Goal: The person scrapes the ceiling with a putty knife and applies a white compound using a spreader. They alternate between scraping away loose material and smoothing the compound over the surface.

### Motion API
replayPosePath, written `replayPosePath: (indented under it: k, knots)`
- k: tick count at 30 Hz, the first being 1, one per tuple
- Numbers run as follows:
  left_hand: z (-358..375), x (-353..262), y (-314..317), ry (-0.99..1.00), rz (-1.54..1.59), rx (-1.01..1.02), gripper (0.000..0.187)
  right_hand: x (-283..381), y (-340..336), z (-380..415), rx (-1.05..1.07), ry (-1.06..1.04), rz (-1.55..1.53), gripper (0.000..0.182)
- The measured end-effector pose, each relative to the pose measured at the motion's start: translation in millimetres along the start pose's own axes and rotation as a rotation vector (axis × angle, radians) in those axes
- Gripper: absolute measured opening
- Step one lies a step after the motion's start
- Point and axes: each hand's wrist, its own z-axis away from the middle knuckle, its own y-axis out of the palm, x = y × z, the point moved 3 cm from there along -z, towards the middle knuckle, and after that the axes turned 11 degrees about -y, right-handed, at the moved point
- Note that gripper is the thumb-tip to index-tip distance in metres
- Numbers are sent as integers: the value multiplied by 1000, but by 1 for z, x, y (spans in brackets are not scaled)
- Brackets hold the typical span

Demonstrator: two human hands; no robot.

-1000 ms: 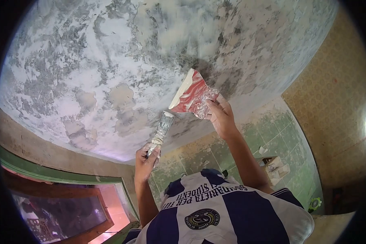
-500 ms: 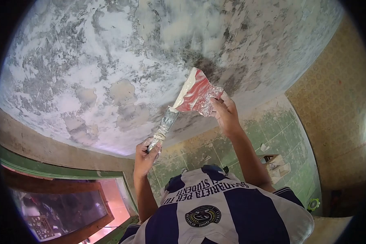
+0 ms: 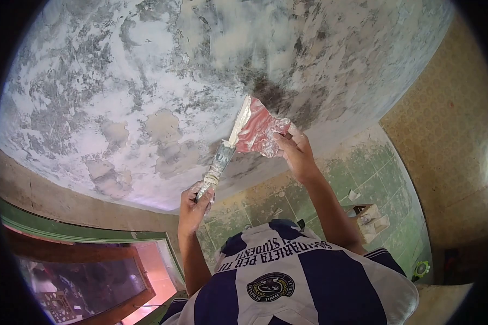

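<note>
My left hand [image 3: 194,208] is closed around the lower handle of a putty knife [image 3: 220,161], which is crusted with dried filler and points up to the right. Cream putty [image 3: 241,120] lies in a strip above the handle, along the left edge of a red spreader [image 3: 258,127]. My right hand [image 3: 298,153] pinches that spreader at its right end between thumb and fingers. White smears cover the red sheet. Spreader and knife meet near the top of the handle, in front of the patchy wall [image 3: 146,76].
Green tiles [image 3: 371,168] line the lower wall, with a small white holder [image 3: 373,223] fixed there. A green-framed opening with a brown wooden frame [image 3: 141,273] stands lower left. A tan patterned surface [image 3: 444,119] rises at the right.
My right hand and the red spreader have moved slightly left, and the spreader's top edge has dropped a little. The knife has tilted slightly; my left hand has hardly moved.
</note>
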Motion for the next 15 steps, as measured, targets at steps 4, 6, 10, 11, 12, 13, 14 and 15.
replayPosePath:
  k: [4, 6, 10, 11, 12, 13, 14, 15]
  knots:
    - [0, -3, 3, -7, 35, 23, 15, 6, 4, 2, -9, -10, 19, 20]
    - [0, -3, 4, -40, 49, 21, 14, 8, 5, 2, 69, -41, 79, 21]
    - [-3, 0, 3, -56, 77, 15, 13, 12, 19, 8, 110, -79, -12, 22]
    - [-3, -2, 4, -59, 85, 11, 13, 8, 19, 10, 146, -70, 26, 22]
    - [-3, -4, 4, -63, 93, 7, 13, 5, 18, 11, 182, -60, 64, 23]
    - [-4, -3, 4, -65, 94, 5, 13, 2, 19, 13, 183, -58, 64, 23]
    - [-6, -1, 3, -62, 110, 12, 15, -2, 20, 16, 214, -43, 56, 24]
    - [-7, 0, 3, -59, 126, 18, 18, -3, 22, 18, 244, -28, 49, 25]
